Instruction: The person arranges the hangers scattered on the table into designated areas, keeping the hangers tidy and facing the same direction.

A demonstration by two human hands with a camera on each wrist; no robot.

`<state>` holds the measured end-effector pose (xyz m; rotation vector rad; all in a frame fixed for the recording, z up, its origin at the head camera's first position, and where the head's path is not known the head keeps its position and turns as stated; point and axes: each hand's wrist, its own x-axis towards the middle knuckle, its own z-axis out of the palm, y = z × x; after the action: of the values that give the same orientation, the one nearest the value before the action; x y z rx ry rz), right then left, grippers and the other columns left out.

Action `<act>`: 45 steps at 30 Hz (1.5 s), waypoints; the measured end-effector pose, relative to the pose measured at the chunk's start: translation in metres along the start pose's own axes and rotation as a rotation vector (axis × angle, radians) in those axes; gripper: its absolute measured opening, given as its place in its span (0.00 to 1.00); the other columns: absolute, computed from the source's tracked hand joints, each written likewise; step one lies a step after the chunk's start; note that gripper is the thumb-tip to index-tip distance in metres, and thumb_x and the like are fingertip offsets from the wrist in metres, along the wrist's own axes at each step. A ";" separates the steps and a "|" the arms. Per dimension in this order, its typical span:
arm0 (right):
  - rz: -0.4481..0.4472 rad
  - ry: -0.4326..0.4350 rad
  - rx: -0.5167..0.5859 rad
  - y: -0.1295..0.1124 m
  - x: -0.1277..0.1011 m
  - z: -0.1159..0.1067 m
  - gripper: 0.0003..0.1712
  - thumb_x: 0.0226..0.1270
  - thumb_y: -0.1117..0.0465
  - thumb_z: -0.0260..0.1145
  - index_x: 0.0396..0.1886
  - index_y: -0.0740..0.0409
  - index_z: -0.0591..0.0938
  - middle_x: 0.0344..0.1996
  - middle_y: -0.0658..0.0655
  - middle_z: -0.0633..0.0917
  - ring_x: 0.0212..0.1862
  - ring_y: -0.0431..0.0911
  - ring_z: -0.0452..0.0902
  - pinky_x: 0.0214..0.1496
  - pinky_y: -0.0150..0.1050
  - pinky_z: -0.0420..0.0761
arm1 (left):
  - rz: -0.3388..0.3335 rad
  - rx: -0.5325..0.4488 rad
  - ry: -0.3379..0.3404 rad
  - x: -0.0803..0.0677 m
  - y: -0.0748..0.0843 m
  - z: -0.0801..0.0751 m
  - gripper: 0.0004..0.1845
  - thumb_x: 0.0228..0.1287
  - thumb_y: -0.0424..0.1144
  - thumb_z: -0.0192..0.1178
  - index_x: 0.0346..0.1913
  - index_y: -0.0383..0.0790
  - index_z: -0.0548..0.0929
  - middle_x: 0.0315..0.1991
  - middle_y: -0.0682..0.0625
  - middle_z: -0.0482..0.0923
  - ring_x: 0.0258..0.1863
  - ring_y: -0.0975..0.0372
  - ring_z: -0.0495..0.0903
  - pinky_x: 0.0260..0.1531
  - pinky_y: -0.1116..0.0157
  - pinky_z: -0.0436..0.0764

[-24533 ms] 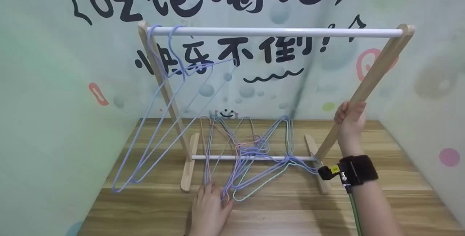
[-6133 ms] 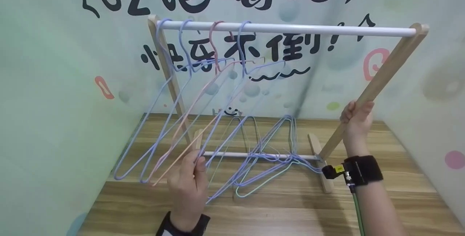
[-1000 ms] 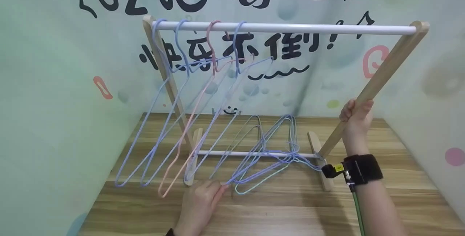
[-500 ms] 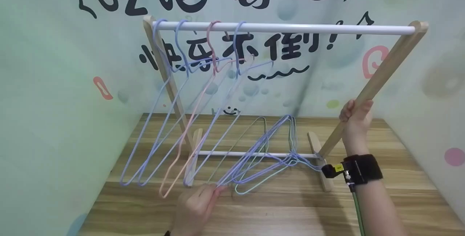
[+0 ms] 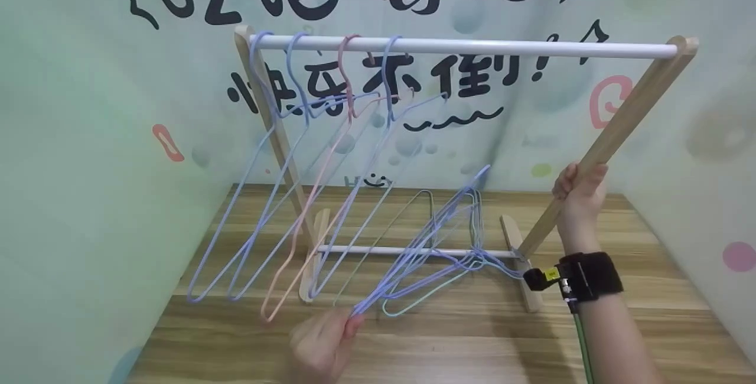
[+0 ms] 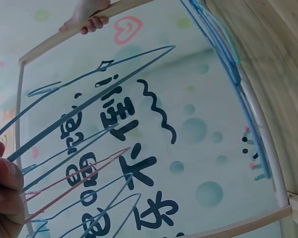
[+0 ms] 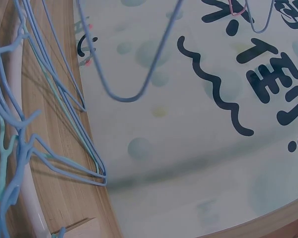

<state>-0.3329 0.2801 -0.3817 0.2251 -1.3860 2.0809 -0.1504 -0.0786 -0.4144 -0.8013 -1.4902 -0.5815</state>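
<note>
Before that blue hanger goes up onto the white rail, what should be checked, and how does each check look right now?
1. Left hand pinches the blue hanger by its corner: ok.
2. Hanger free of the pile of hangers on the table: cannot tell; its hook end lies among them.
3. Right hand grips the wooden post, steadying the rack: ok.
4. Bare space on the white rail right of the four hung hangers: ok.
5. Lower crossbar clear of the lift: cannot tell.
</note>
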 end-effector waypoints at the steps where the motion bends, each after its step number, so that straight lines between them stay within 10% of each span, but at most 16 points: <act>1: -0.002 0.002 0.005 0.000 0.000 0.000 0.34 0.50 0.29 0.49 0.20 0.58 0.67 0.13 0.51 0.61 0.16 0.40 0.53 0.19 0.28 0.56 | 0.007 0.003 0.014 0.003 0.001 0.000 0.19 0.67 0.34 0.49 0.18 0.29 0.74 0.13 0.49 0.68 0.06 0.68 0.62 0.09 0.83 0.65; 24: 0.011 0.001 0.001 0.001 -0.002 -0.002 0.35 0.47 0.28 0.50 0.20 0.58 0.67 0.13 0.51 0.61 0.17 0.40 0.54 0.19 0.28 0.56 | -0.079 0.045 0.245 0.048 0.015 0.001 0.21 0.67 0.36 0.49 0.17 0.28 0.73 0.11 0.47 0.69 0.06 0.64 0.64 0.05 0.76 0.65; 45: -0.032 0.007 0.041 0.001 -0.002 0.003 0.37 0.41 0.27 0.55 0.19 0.59 0.67 0.12 0.50 0.61 0.15 0.39 0.53 0.16 0.27 0.54 | -0.284 0.071 0.129 0.065 0.010 0.013 0.16 0.68 0.36 0.47 0.27 0.27 0.75 0.19 0.45 0.75 0.14 0.62 0.73 0.16 0.73 0.76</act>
<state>-0.3320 0.2768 -0.3822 0.2554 -1.3274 2.0833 -0.1488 -0.0535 -0.3517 -0.4898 -1.5062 -0.7725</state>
